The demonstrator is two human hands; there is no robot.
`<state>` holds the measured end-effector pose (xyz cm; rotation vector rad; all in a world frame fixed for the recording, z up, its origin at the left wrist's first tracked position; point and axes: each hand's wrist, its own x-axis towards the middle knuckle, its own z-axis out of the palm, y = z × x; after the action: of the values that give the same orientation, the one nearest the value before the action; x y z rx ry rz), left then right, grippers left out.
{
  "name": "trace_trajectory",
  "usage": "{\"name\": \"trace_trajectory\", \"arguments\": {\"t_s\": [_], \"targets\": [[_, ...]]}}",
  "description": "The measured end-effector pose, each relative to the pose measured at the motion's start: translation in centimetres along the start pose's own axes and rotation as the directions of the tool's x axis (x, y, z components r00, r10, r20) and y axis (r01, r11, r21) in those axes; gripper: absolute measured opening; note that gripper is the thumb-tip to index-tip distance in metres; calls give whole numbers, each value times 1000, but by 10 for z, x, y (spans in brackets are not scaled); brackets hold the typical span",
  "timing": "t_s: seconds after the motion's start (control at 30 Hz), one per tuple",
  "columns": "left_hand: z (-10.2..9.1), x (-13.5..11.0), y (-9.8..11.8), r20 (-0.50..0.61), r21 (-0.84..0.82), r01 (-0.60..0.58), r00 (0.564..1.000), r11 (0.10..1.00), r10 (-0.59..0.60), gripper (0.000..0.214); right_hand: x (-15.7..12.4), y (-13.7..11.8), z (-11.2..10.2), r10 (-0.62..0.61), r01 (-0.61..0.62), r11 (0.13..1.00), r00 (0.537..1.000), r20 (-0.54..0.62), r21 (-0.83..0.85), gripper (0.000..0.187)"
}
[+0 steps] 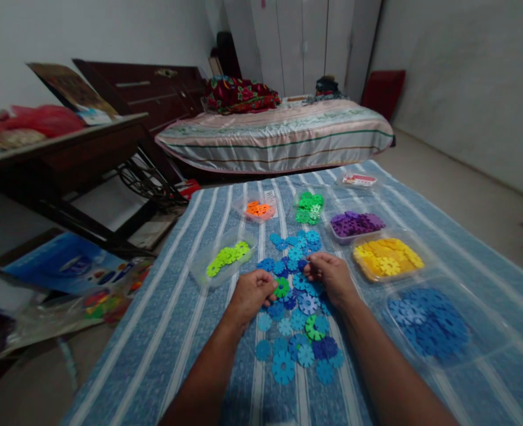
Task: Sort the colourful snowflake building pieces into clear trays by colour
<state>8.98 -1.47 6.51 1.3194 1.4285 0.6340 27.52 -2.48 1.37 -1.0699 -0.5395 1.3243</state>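
Observation:
My left hand [253, 291] is closed in a pinch, with a green notched plastic disc [281, 287] at its fingertips. Across from it, my right hand [331, 276] is also pinched, its fingertips on a dark blue notched disc [302, 265]. Beneath and between both hands spreads a loose pile of light and dark blue interlocking discs [308, 304]. Closer to me lie more of them, including a large light blue disc [283, 367] and another green disc [315, 327].
Around the pile stand clear tubs: lime discs [228, 258], orange discs [260, 209], green discs [309, 207], purple discs [357, 224], yellow discs [388, 258] and blue discs [428, 322]. A striped blue cloth [155, 331] covers the table. Beyond are a bed [279, 136] and a side table [61, 139].

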Motion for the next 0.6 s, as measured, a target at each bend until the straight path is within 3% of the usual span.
{"name": "trace_trajectory", "arguments": {"t_s": [0.1,0.23,0.37,0.47,0.6], "targets": [[6,26,20,-8,-50,-21,1000,999,21,10,1,0,2,-1,1,1000,1000,-2,10,29],[23,68,69,-37,-252,-127,992,959,122,10,1,0,2,7,-7,1000,1000,-7,11,31],[40,102,107,-13,-326,-177,983,929,183,7,1,0,2,3,-3,1000,1000,-3,17,30],[45,110,106,-13,-304,-158,987,939,162,7,1,0,2,1,-1,1000,1000,5,19,29],[39,93,80,36,-172,-135,989,976,143,1,0,-2,3,7,-7,1000,1000,-2,18,28]]}}
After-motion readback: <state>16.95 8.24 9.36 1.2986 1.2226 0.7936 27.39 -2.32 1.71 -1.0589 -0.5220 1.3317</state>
